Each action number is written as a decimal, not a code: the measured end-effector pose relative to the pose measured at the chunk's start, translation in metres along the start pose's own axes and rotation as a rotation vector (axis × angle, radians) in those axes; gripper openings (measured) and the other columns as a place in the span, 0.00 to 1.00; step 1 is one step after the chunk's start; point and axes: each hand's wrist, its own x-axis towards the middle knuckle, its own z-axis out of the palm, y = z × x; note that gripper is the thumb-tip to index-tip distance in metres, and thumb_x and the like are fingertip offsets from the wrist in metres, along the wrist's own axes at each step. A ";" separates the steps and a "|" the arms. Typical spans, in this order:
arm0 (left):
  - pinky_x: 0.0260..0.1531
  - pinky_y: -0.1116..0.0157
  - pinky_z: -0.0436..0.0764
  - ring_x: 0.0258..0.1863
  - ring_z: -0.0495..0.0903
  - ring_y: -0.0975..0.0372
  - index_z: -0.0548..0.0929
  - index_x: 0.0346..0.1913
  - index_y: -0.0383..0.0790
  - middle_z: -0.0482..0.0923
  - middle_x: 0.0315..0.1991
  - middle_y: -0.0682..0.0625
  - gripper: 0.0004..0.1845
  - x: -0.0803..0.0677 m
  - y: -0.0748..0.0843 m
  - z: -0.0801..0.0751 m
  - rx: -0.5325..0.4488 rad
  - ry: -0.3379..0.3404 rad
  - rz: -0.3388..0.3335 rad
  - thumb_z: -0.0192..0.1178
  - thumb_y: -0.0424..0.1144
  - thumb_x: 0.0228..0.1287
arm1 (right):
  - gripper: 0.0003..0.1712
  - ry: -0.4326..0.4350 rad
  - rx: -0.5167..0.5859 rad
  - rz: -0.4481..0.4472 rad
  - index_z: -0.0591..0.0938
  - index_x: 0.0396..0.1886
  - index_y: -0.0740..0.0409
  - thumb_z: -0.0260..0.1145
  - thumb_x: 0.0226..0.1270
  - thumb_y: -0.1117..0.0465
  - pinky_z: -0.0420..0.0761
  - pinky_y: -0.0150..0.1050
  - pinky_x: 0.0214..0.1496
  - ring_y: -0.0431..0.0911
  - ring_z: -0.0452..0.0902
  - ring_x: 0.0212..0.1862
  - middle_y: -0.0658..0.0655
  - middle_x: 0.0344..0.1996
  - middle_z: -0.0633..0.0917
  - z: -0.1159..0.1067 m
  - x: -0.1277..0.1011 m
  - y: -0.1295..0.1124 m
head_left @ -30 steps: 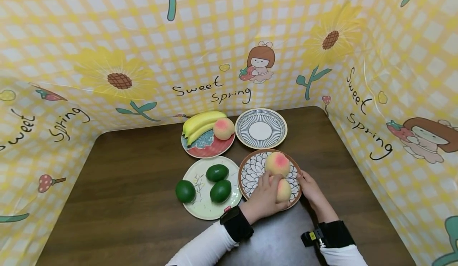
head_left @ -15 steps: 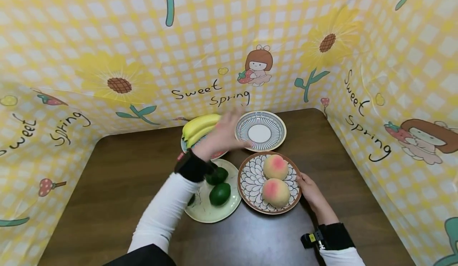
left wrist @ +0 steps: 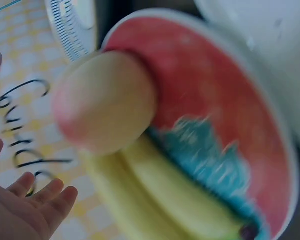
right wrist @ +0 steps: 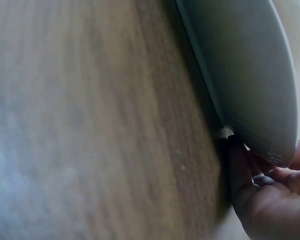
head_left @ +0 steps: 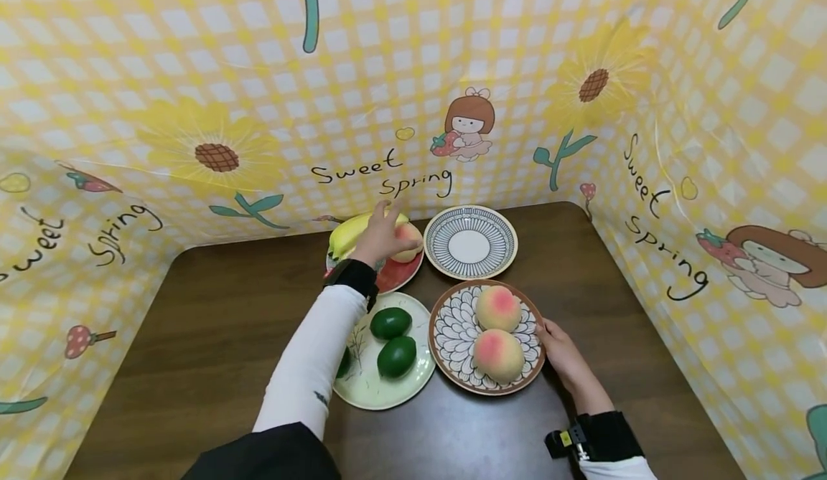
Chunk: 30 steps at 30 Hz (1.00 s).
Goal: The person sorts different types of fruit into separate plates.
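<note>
My left hand (head_left: 380, 236) is over the red and blue plate (head_left: 397, 273), its fingers spread beside a peach (head_left: 408, 242). In the left wrist view, that hand (left wrist: 27, 210) is apart from the peach (left wrist: 107, 102), which sits against yellow bananas (left wrist: 160, 192). With my right hand (head_left: 568, 358) I grip the right rim of a brown-rimmed plate (head_left: 452, 336). It bears two peaches, a far one (head_left: 498, 308) and a near one (head_left: 499, 356). From the right wrist, the fingers (right wrist: 240, 167) show under the plate's pale underside (right wrist: 245, 75), which is tilted up off the table.
A pale green plate (head_left: 381, 394) with green avocado-like fruits (head_left: 397, 356) stands left of the brown-rimmed plate; my left forearm partly hides one fruit. Behind stands a blue-and-white striped plate (head_left: 469, 247). A yellow checked cloth (head_left: 271, 107) walls in the wooden table (head_left: 194, 336).
My left hand has let go of the near peach on the brown-rimmed plate and moved up and left to the red and blue plate. The right hand has kept its grip.
</note>
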 end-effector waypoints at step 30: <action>0.66 0.42 0.75 0.67 0.72 0.35 0.69 0.72 0.44 0.61 0.74 0.30 0.38 0.020 -0.040 0.063 -0.130 0.037 -0.035 0.70 0.41 0.58 | 0.32 0.016 -0.012 0.001 0.53 0.79 0.74 0.39 0.86 0.58 0.52 0.62 0.82 0.68 0.49 0.80 0.77 0.78 0.55 0.001 0.002 0.002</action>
